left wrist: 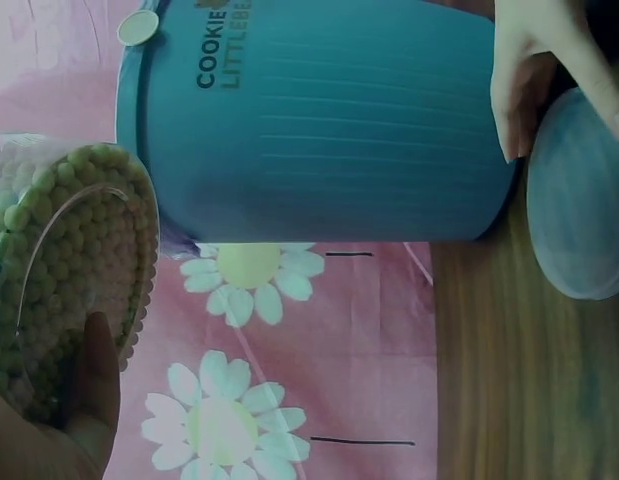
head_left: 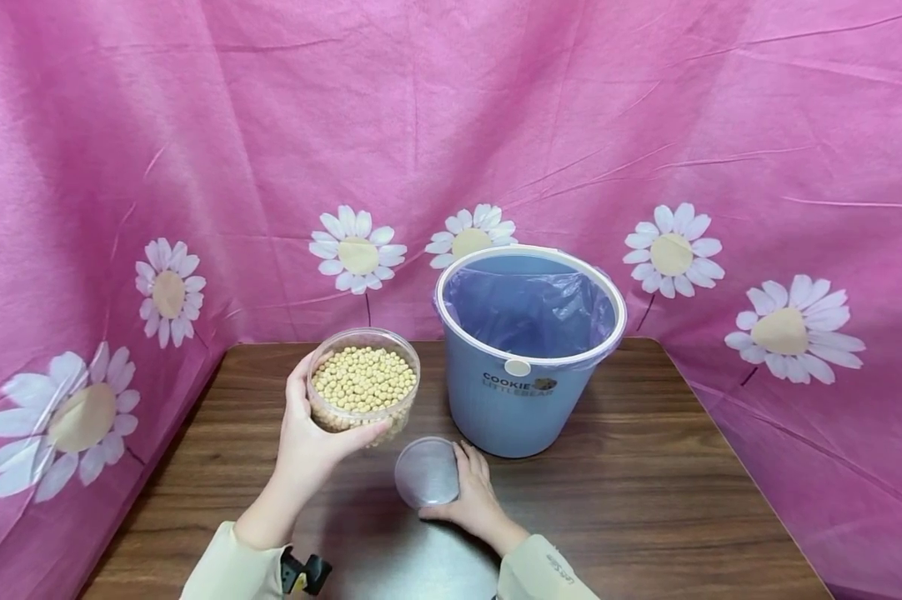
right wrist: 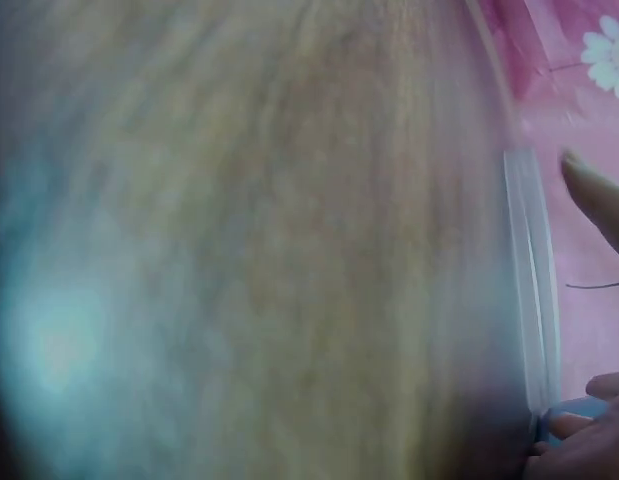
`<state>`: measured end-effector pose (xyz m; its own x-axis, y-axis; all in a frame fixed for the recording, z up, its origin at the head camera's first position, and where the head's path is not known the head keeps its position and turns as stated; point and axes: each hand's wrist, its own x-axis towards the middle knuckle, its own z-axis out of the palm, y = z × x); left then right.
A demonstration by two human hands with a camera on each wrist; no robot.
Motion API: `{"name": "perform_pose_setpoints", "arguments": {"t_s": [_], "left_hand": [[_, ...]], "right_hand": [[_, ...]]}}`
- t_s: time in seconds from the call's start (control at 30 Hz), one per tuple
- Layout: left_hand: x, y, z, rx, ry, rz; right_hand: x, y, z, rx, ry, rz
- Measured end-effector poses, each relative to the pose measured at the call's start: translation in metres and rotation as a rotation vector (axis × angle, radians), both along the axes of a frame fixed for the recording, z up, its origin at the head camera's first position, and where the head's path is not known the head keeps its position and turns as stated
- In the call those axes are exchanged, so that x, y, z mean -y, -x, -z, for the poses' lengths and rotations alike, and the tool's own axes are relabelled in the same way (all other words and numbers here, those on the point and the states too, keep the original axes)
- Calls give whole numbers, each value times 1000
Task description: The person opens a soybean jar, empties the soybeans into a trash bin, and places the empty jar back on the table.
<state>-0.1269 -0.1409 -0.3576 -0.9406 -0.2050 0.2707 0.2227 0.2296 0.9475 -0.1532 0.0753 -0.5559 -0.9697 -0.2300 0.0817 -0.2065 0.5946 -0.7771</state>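
Observation:
A clear round tub full of pale yellow, bean-like balls is held by my left hand, raised over the table and tilted a little. The thumb presses its near side, and the fingers wrap the left. In the left wrist view the tub's base faces the camera. On the table, a clear round lid lies by my right hand. Its spread thumb and fingers straddle the lid's right side. In the right wrist view the thumb stands slightly apart from the lid's edge.
Behind my right hand, a blue bin with a white rim and a purple liner bag stands on the wooden table. A pink cloth with daisies hangs around the back and sides.

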Motion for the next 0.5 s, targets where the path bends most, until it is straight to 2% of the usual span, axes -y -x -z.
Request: {"name": "perform_pose_setpoints", "arguments": {"t_s": [0.13,0.27,0.5], "left_hand": [[-3,4,-5,-4,-9,-1],[-3,6,-11,-8,4,-2],[-1,10,-17,-39,24,-6]], "right_hand": [[-4,0,-8,21,75,38],[-11,-2,-18,57,103,59],[-23,-7,-39,84,128,21]]}}
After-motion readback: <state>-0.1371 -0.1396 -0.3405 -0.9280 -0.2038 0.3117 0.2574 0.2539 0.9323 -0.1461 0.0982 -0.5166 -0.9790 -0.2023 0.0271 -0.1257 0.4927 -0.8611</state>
